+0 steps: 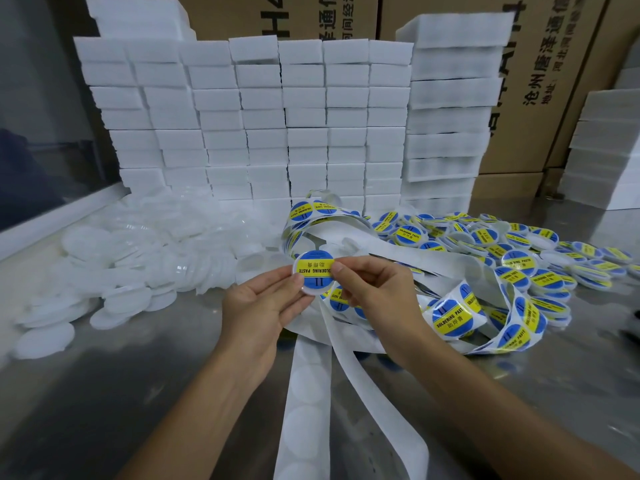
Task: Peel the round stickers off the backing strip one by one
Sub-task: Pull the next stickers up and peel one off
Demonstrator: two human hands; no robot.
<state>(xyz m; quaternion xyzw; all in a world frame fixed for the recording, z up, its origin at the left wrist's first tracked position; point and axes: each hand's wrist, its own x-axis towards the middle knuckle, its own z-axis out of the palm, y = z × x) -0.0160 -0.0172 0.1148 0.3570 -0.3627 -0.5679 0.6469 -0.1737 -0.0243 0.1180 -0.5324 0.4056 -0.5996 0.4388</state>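
A round blue and yellow sticker (314,269) reading "SOLDERING PASTE" lies on a white round lid held up at the table's middle. My left hand (263,306) grips the lid from the left and below. My right hand (374,292) pinches its right edge with thumb and fingers. A white backing strip (485,313) carrying more stickers loops across the table to the right. Its bare length with round marks (308,403) trails toward me.
A heap of plain white lids (138,251) lies at the left. A pile of stickered lids (512,251) spreads at the right. Stacked white foam blocks (263,126) wall off the back, with cardboard cartons (540,81) behind. The steel table (138,393) is bare near me.
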